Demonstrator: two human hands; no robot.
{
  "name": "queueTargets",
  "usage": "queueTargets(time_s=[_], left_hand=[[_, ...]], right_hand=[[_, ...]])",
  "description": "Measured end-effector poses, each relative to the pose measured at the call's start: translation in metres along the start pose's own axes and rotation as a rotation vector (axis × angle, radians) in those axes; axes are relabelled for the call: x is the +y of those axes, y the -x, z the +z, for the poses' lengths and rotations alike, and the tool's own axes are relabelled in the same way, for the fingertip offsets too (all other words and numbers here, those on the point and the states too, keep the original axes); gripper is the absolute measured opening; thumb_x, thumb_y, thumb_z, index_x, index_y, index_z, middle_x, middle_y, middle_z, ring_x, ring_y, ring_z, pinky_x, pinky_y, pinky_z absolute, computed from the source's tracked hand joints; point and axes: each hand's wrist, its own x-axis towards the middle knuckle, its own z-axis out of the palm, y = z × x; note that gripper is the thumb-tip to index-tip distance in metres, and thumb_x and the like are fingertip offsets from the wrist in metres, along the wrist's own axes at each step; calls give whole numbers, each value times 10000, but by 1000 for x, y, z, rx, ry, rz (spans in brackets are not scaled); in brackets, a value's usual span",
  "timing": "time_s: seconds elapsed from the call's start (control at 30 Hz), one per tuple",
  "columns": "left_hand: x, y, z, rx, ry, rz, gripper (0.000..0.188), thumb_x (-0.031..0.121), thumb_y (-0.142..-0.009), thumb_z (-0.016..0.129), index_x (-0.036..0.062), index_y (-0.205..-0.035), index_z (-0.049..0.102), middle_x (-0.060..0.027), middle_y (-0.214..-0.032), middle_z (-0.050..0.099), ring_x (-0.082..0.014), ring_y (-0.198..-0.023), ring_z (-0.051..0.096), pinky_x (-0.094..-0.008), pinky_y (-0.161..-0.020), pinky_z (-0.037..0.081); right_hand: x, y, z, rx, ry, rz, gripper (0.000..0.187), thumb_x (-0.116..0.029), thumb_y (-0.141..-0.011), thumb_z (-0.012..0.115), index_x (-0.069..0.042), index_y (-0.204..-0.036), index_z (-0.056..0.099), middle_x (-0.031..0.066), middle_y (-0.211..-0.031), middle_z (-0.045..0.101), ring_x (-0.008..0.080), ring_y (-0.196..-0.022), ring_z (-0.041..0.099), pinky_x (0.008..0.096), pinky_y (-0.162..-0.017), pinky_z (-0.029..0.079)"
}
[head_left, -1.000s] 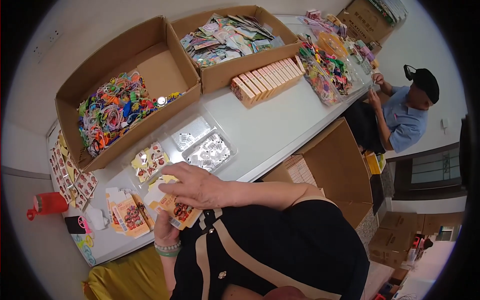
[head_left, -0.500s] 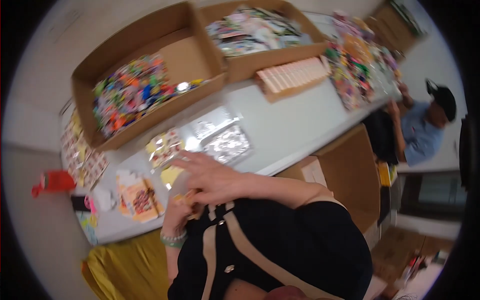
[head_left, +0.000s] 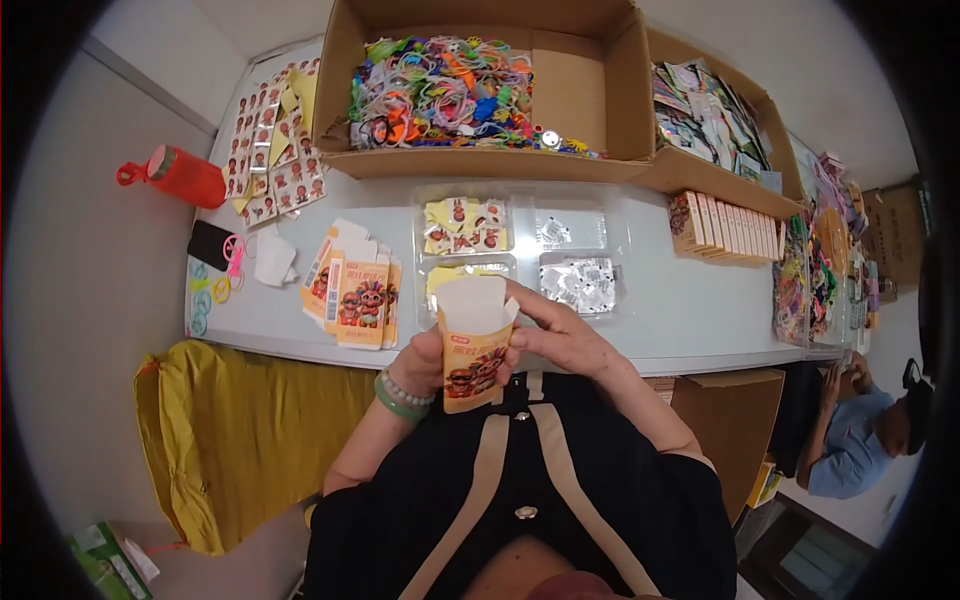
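An orange carton (head_left: 473, 365) with cartoon figures stands upright before my chest, its white top flaps raised. My left hand (head_left: 424, 362), with beaded and green bracelets at the wrist, grips the carton's left side. On its right side my right hand (head_left: 562, 338) holds the edge by the side flap, thumb toward the front. Just beyond is a clear compartment tray (head_left: 522, 262), partly hidden by the carton. It has sticker pieces (head_left: 466, 226) and silvery packets (head_left: 578, 286) in it. Flat orange cartons (head_left: 362, 300) lie stacked to the left.
Behind the tray stand a cardboard box (head_left: 480, 168) of colourful trinkets and another (head_left: 722, 188) of flat packets. A row of small boxes (head_left: 728, 228) is at right. Sticker sheets (head_left: 270, 140), a red bottle (head_left: 178, 176) and scissors (head_left: 231, 262) lie left. A co-worker (head_left: 862, 440) sits far right.
My view has turned and steadied. My right hand has moved off from across my left to the carton's right side. The carton now shows upright with its top flaps raised.
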Motion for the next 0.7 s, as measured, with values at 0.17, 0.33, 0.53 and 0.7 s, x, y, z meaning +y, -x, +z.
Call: queueTargets(time_s=[0.17, 0.33, 0.53, 0.7], left_hand=[[6, -10, -2, 75, -271, 33, 587, 477, -908, 498, -24, -1213, 461, -135, -1085, 600, -214, -953, 621, -322, -813, 517], [-7, -18, 9, 518, -554, 280, 628, 514, -909, 462, -33, -1216, 431, -141, -1065, 603, -203, -947, 628, -317, -790, 532], [-10, -16, 9, 508, -530, 357, 512, 405, -950, 472, -29, -1221, 438, -87, -1126, 563, -124, -1001, 548, -254, -858, 444], [-7, -16, 11, 373, -973, 230, 451, 225, -921, 546, -29, -1257, 384, -94, -1195, 508, -127, -1076, 505, -262, -897, 431]], right_hand=[[10, 3, -8, 147, 306, -288, 460, -207, -883, 525, 25, -1278, 484, 108, -1308, 476, 158, -1079, 516, 288, -978, 359], [26, -5, -9, 335, 195, -55, 332, -168, -903, 502, 25, -1169, 553, 69, -1095, 604, 149, -1058, 530, 291, -945, 384], [28, -1, 0, 357, -225, -92, 297, -171, -905, 550, 1, -1146, 569, 43, -1055, 617, 113, -974, 559, 281, -896, 424], [32, 1, -10, 390, -108, -183, 275, -111, -885, 576, 8, -1132, 560, 53, -997, 631, 97, -927, 572, 257, -851, 445]])
